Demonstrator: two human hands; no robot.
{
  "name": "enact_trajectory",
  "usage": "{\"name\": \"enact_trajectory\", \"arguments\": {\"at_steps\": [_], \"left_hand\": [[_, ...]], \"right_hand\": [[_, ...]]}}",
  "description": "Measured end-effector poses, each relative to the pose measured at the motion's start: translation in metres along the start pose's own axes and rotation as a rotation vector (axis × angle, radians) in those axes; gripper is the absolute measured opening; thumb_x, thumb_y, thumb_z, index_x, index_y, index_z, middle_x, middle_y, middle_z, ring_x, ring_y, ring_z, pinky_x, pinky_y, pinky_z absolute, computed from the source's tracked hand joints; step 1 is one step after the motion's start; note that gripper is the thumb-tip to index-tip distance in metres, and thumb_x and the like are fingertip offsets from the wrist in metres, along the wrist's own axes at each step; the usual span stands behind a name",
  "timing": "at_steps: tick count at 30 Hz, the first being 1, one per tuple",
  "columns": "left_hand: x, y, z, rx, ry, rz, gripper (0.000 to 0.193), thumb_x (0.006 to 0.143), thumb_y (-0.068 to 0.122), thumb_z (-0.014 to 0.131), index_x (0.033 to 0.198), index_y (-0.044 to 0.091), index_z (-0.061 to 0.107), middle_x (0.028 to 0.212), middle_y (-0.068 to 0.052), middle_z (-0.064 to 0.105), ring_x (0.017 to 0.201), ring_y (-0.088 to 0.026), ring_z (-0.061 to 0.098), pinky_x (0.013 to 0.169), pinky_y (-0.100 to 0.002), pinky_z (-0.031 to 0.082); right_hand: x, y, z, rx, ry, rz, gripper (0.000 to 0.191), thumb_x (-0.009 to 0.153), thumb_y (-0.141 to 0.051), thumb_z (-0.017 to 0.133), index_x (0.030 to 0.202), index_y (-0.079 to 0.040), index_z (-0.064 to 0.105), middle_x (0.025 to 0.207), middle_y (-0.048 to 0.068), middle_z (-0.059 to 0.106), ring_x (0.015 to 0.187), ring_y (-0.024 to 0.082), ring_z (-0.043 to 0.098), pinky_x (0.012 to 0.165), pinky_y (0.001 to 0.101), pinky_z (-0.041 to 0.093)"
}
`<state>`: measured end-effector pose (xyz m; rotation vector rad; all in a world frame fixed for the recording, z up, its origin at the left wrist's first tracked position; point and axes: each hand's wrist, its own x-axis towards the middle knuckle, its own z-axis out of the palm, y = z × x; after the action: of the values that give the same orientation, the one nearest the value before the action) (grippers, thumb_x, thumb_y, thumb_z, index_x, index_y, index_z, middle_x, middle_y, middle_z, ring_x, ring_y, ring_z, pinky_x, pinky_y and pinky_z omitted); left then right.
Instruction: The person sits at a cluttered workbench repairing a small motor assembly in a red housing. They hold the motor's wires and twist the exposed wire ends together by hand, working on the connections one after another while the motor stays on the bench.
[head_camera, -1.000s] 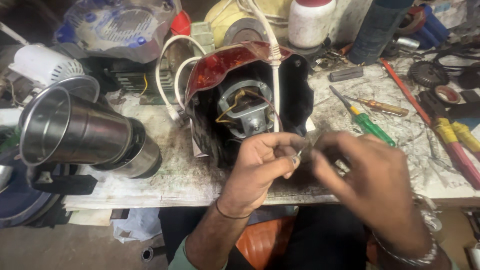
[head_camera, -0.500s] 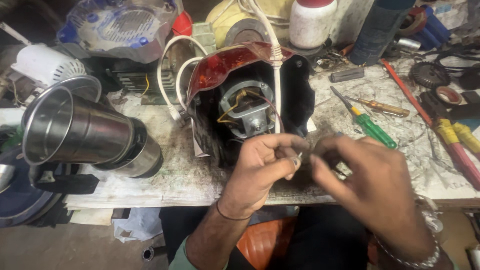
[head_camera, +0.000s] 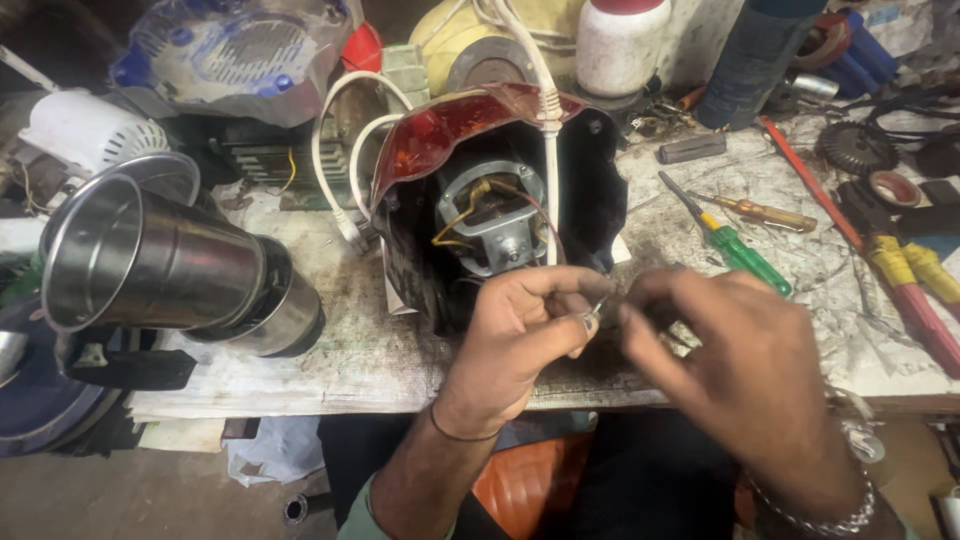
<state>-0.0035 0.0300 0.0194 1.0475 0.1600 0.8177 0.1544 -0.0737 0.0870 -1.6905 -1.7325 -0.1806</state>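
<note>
From the head camera, your left hand and your right hand meet at the near edge of the scratched, stained table, just in front of the opened mixer base with its red translucent shell and black body. Your left fingers are pinched around a small thin metal piece, which sticks out between thumb and forefinger; the piece is too small to make out further. Your right fingers are curled and close in on the same spot from the right, but motion blur hides whether they grip the piece or only touch it. Inside the open base, the grey metal motor sits exposed with yellow and red wires looping over it, and a white cord runs down across the opening. To the left, a shiny steel jar lies on its side with its mouth turned toward the left. To the right of the base, a green-handled screwdriver lies on the table, with an amber-handled screwdriver just beyond it and pliers with red and yellow grips further right. At the far edge stands a white plastic bottle.
</note>
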Motion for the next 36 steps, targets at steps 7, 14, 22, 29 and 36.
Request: {"name": "enact_trajectory", "arguments": {"at_steps": [7, 14, 22, 29, 36], "left_hand": [[-0.007, 0.008, 0.017, 0.365, 0.117, 0.138, 0.036, 0.091, -0.010, 0.065, 0.126, -0.006, 0.065, 0.094, -0.001, 0.064, 0.087, -0.005, 0.059, 0.078, -0.020, 0.050], [-0.010, 0.010, 0.026, 0.407, 0.200, 0.139, 0.050, 0.084, -0.010, 0.069, 0.130, 0.000, 0.052, 0.093, -0.001, 0.060, 0.085, -0.006, 0.062, 0.078, -0.021, 0.054], [-0.010, 0.011, 0.026, 0.408, 0.196, 0.132, 0.050, 0.084, -0.010, 0.069, 0.131, -0.001, 0.052, 0.094, -0.002, 0.060, 0.086, -0.007, 0.062, 0.079, -0.021, 0.054], [-0.011, 0.012, 0.025, 0.420, 0.176, 0.146, 0.052, 0.083, -0.011, 0.070, 0.131, 0.000, 0.051, 0.093, -0.002, 0.060, 0.085, -0.007, 0.062, 0.078, -0.021, 0.053], [-0.010, 0.011, 0.025, 0.415, 0.177, 0.116, 0.051, 0.083, -0.010, 0.069, 0.129, 0.000, 0.051, 0.094, -0.002, 0.060, 0.085, -0.006, 0.062, 0.078, -0.021, 0.054]], "right_hand": [[-0.003, 0.003, -0.009, 0.031, -0.035, -0.038, 0.026, 0.076, -0.022, 0.083, 0.095, -0.009, 0.073, 0.080, 0.005, 0.075, 0.064, 0.017, 0.068, 0.061, 0.0325, 0.051], [-0.005, 0.009, -0.004, 0.039, -0.092, -0.025, 0.022, 0.080, -0.023, 0.083, 0.097, -0.011, 0.074, 0.084, 0.002, 0.077, 0.068, 0.016, 0.067, 0.061, 0.0314, 0.051], [-0.001, 0.005, -0.006, 0.070, -0.044, -0.104, 0.024, 0.076, -0.020, 0.082, 0.094, -0.008, 0.072, 0.082, 0.005, 0.076, 0.069, 0.019, 0.069, 0.067, 0.0335, 0.051], [-0.003, 0.007, -0.005, 0.024, -0.051, -0.113, 0.023, 0.075, -0.019, 0.082, 0.092, -0.008, 0.072, 0.079, 0.004, 0.075, 0.063, 0.019, 0.067, 0.068, 0.0355, 0.051], [0.001, 0.006, -0.006, 0.076, -0.056, -0.152, 0.026, 0.077, -0.022, 0.083, 0.096, -0.009, 0.070, 0.083, 0.004, 0.075, 0.070, 0.018, 0.070, 0.066, 0.0325, 0.052]]}}
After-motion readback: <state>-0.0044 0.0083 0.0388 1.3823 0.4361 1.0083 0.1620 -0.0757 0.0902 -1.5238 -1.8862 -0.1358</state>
